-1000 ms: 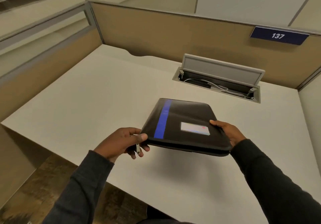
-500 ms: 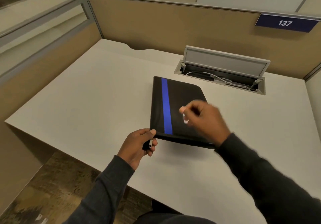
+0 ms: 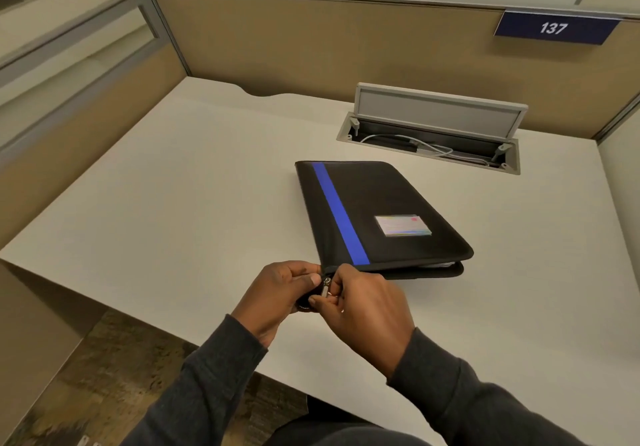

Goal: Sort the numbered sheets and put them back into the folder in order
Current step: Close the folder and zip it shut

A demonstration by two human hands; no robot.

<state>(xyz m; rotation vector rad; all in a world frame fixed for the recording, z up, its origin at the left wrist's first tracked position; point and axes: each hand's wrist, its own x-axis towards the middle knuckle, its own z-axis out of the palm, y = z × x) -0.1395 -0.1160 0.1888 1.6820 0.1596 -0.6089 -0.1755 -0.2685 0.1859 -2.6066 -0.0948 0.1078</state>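
On the desk [image 3: 173, 203], folder [image 3: 388, 200] lies lengthwise front-to-back.

Folder [image 3: 381, 200] on desk [image 3: 173, 203], left hand [image 3: 278, 291] gripping corner (right hand [image 3: 367, 307] pinching zipper [image 3: 326, 287])

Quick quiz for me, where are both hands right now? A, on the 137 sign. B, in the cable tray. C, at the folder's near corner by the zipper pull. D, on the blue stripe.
C: the left hand grips the folder at its near corner, and the right hand pinches the zipper pull there.
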